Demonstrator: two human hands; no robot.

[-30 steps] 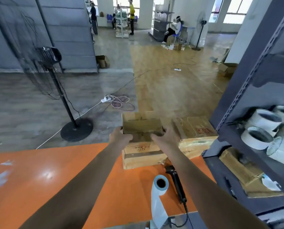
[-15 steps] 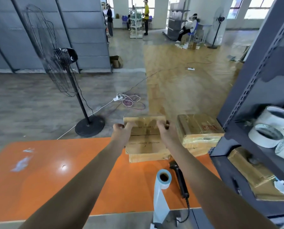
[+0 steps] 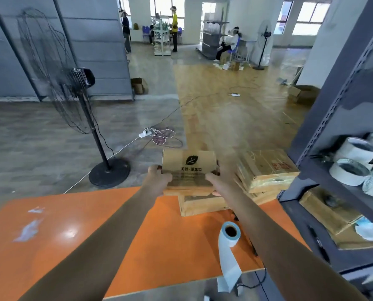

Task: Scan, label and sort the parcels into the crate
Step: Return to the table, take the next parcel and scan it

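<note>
Spotter: Tipped up since half a second ago, the top parcel (image 3: pixel 188 168) is now showing its printed face with a black leaf logo to the camera. Earlier it was lying flat on the box beneath.

Lead: Who is holding it?

Spotter: Both hands are. The left hand (image 3: pixel 159 181) is gripping the left edge, thumb lying on the near face and fingers curling behind. The right hand (image 3: pixel 219 181) is doing the same on the right edge.

Lead: Where is it sitting relative to the rest?

Spotter: It is hanging just above the lower parcel (image 3: pixel 200 205), which is resting on the far edge of the orange worktop (image 3: pixel 94 224). I cannot tell whether the two boxes are touching.

Lead: Anything else nearby?

Spotter: Just to the right, a taped stack of parcels (image 3: pixel 265 170) is lying against the grey shelf rack (image 3: pixel 333 148). White tape rolls (image 3: pixel 350 174) are sitting on one of the rack's shelves, and flat cardboard is lying on the shelf below them.

Lead: And closer to the person?

Spotter: A label roll (image 3: pixel 230 233) is standing on the worktop's near edge, its white strip trailing over the side. The right forearm is passing just beside it.

Lead: Beyond the worktop?

Spotter: A pedestal fan (image 3: pixel 81 109) is standing on the floor to the left, with a white power strip (image 3: pixel 144 134) and coiled cable lying near it.
</note>
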